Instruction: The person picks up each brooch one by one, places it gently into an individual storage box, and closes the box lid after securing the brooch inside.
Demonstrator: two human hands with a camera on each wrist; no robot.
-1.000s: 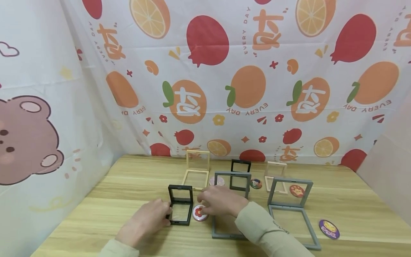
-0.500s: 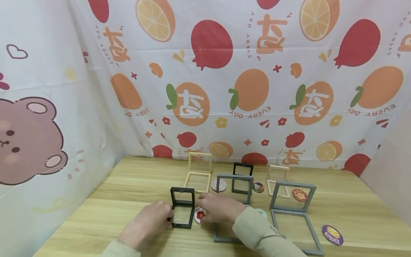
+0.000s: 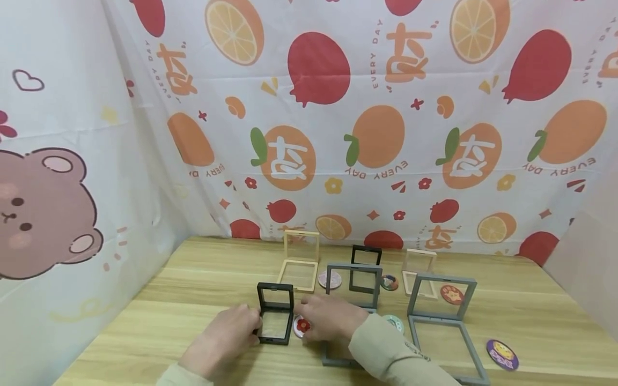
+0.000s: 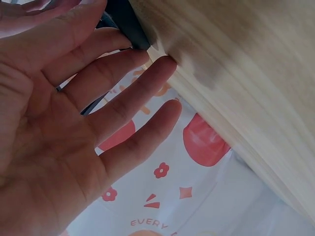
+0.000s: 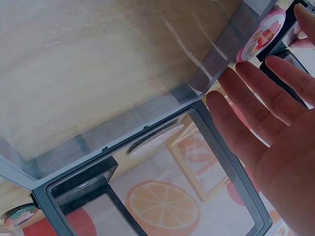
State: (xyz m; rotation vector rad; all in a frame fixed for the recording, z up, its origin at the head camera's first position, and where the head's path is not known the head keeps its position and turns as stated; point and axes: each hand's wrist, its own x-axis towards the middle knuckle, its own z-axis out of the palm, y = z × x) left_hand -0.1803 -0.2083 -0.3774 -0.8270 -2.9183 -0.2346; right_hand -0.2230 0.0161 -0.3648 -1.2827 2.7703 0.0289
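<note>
A small black display frame (image 3: pixel 273 340), clear film in each half, stands unfolded with one half flat and one upright. My left hand (image 3: pixel 227 332) is at its left edge, fingertips against the border; in the left wrist view the fingers extend lightly bent beside a dark frame edge (image 4: pixel 129 24). My right hand (image 3: pixel 332 317) reaches over from the right, fingertips near the frame's right side. In the right wrist view its fingers are straight and hold nothing. Beneath it lies a round badge with a red flower (image 3: pixel 302 325), partly covered.
A large grey frame (image 3: pixel 354 266) stands under my right forearm, another grey frame (image 3: pixel 446 279) beside it. Behind are a yellow frame (image 3: pixel 301 233), a black one (image 3: pixel 367 248) and a pale one (image 3: pixel 421 251). Several round badges lie between, a purple one (image 3: pixel 502 354) at right.
The right hand has shifted slightly left and down toward the black frame, uncovering a green badge by the sleeve. The view has tilted a little. The left hand stays at the frame's edge.
</note>
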